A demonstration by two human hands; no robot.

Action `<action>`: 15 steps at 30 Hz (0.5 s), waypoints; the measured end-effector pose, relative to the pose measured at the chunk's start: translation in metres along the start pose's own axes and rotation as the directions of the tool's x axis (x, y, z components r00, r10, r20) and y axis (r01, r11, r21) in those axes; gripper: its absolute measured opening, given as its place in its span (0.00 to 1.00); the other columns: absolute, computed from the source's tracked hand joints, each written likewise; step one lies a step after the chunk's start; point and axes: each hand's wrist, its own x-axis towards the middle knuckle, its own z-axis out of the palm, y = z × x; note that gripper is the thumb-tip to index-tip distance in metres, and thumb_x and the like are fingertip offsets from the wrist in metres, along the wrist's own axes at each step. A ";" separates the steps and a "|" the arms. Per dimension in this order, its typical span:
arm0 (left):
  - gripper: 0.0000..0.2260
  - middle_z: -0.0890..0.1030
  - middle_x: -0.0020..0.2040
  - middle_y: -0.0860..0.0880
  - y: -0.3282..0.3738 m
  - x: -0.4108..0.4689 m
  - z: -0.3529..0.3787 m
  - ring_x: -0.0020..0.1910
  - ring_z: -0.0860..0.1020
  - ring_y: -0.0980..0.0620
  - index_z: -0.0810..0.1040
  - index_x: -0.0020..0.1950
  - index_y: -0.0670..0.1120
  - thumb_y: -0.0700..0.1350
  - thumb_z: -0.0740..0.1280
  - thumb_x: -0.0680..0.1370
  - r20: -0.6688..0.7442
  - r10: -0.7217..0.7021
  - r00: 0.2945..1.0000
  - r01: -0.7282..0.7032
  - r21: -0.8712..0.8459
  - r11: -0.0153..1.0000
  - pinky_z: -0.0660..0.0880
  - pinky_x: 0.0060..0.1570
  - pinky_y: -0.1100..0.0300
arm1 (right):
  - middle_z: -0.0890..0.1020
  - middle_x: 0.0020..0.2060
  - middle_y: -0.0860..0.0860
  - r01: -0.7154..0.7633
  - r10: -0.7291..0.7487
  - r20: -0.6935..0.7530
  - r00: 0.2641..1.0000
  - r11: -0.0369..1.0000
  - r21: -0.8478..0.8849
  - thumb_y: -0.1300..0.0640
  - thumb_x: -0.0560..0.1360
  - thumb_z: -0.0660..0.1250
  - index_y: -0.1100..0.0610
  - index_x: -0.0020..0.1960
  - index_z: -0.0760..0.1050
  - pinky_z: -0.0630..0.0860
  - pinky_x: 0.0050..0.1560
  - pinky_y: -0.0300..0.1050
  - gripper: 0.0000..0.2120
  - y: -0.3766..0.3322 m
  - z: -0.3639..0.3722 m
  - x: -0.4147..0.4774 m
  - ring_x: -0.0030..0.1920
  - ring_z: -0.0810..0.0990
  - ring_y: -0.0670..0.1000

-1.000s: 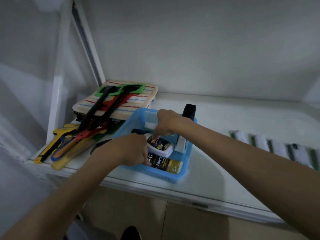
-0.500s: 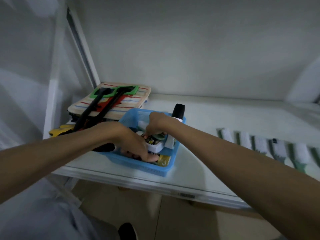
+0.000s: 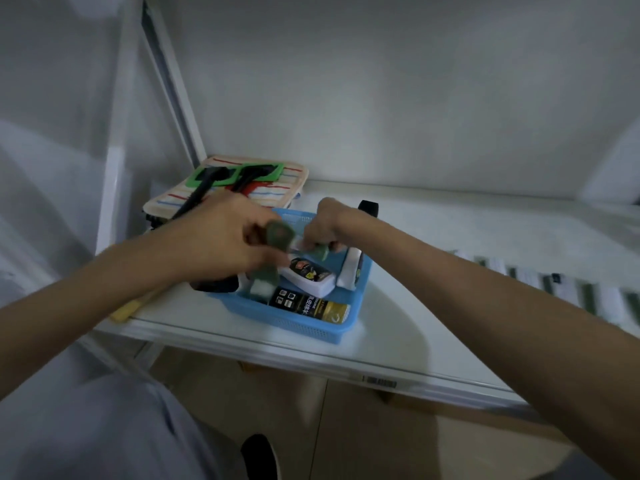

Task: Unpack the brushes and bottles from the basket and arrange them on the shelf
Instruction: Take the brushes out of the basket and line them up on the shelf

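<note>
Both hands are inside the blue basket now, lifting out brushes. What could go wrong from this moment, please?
1. The blue basket sits close to the shelf front edge; pulling could slide it off.
2. The left hand lifts a green brush over the white bottle; it may snag and tip it.
3. The right hand works very near; the two brushes may collide.

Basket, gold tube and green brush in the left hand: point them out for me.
Basket (image 3: 304, 329), head view, front wall.
Gold tube (image 3: 311, 308), head view, middle of its label.
Green brush (image 3: 278, 237), head view, handle end above the left hand (image 3: 221, 237).
</note>
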 end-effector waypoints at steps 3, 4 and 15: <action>0.05 0.85 0.36 0.58 0.019 -0.009 -0.016 0.31 0.83 0.61 0.84 0.40 0.50 0.43 0.77 0.68 -0.305 -0.056 0.951 -0.032 -0.278 0.960 0.78 0.33 0.69 | 0.78 0.34 0.55 0.024 0.005 -0.082 0.997 0.938 0.346 0.64 0.70 0.73 0.62 0.40 0.75 0.72 0.30 0.41 0.07 0.006 -0.022 -0.023 0.31 0.75 0.50; 0.04 0.85 0.37 0.58 0.025 -0.011 -0.017 0.31 0.84 0.61 0.85 0.41 0.48 0.44 0.77 0.69 -0.416 -0.029 0.909 -0.097 -0.279 0.955 0.79 0.34 0.67 | 0.78 0.32 0.56 0.049 0.004 -0.119 0.993 0.894 0.446 0.64 0.70 0.74 0.62 0.38 0.75 0.71 0.31 0.42 0.08 0.012 -0.032 -0.035 0.30 0.75 0.51; 0.16 0.86 0.41 0.44 0.102 0.031 0.136 0.32 0.84 0.47 0.86 0.46 0.39 0.30 0.74 0.59 -0.294 0.425 0.856 -0.345 0.287 0.893 0.80 0.26 0.56 | 0.73 0.24 0.57 -0.076 0.420 -0.396 0.817 0.758 0.648 0.63 0.72 0.73 0.70 0.38 0.78 0.69 0.22 0.39 0.11 0.189 -0.071 -0.121 0.22 0.70 0.51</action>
